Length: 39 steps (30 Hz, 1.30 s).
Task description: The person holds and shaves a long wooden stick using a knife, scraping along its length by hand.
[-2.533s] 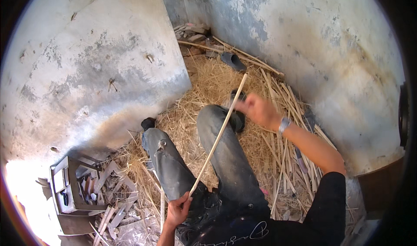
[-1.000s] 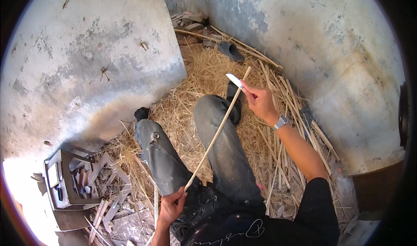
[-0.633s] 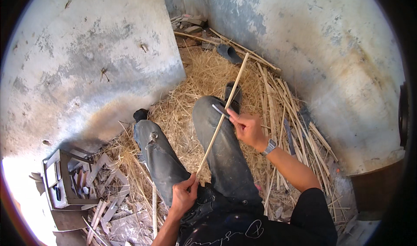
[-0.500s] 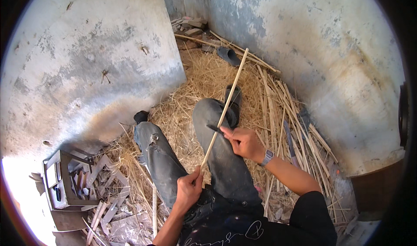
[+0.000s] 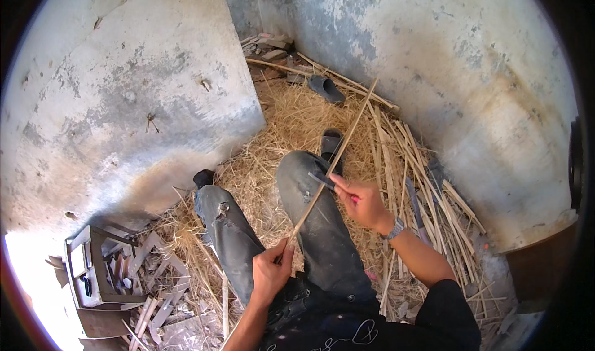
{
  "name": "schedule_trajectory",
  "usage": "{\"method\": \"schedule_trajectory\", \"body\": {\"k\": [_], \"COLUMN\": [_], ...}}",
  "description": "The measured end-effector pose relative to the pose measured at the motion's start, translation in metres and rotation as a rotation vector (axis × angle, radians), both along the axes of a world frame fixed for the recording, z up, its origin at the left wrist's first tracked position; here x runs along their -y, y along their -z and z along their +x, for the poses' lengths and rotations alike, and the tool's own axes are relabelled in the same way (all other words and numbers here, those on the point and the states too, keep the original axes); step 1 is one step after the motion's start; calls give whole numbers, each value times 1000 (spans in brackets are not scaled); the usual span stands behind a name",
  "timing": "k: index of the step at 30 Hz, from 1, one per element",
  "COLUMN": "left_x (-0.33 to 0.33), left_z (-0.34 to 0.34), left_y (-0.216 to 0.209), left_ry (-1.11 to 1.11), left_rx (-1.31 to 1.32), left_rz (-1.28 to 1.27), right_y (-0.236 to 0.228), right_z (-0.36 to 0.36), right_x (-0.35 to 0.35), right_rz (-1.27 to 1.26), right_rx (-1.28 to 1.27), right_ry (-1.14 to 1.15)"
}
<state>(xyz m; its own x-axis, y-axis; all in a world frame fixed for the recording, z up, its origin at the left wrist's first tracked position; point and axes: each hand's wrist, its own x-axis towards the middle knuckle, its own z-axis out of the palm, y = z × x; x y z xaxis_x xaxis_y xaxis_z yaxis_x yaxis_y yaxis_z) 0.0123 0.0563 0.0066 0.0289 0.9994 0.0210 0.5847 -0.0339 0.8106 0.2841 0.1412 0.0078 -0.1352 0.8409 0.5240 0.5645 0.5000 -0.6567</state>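
A long, thin bamboo strip [image 5: 352, 128] slants up and to the right across my right thigh. Its lower end sits in the closed fingers of my left hand [image 5: 271, 272], low over my lap. My right hand [image 5: 365, 203] is closed around a small knife, its dark blade [image 5: 319, 179] crossing the strip above my knee. A bit of pink shows between the right fingers; the rest of the handle is hidden. The right thumb or forefinger lies close against the strip; I cannot tell which.
Pale shavings [image 5: 297, 117] cover the floor around my legs. Many split strips [image 5: 427, 184] are piled along the right wall. A dark slipper [image 5: 326, 89] lies ahead. At the left stand a wooden frame [image 5: 93, 270] and scrap pieces [image 5: 167, 286]. A grey slab [image 5: 142, 91] rises at the left.
The strip's far end has swung to the right, and the strip now shows a narrower side. My right hand has moved slightly right with the knife, whose blade shows more. My left hand stays closed on the strip.
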Motion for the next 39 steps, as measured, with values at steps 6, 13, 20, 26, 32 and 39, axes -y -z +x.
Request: {"method": "schedule_trajectory", "body": {"k": [6,13,20,26,32,39], "left_x": [41,86,86,63,40,7], "left_z": [-43,-98,-105,-79,-55,-20], "left_y": [23,33,34,7,14,10], "left_ry": [-33,-95,-58,2,-24,13], "left_rx": [93,68,17,-7,67,141], "left_rz": [-21,-187,-186,-116,-132,-135], "right_y": [7,-10,-1,20,24,39], "right_z": [49,79,71,56,26,-7], "right_x": [-65,-96,-105,-100,-79,-48], "right_rz": [142,211,243,187,177,246], "right_rx": [77,191,94,12,37,-21], "right_ry": [255,388,361,253,219,66]}}
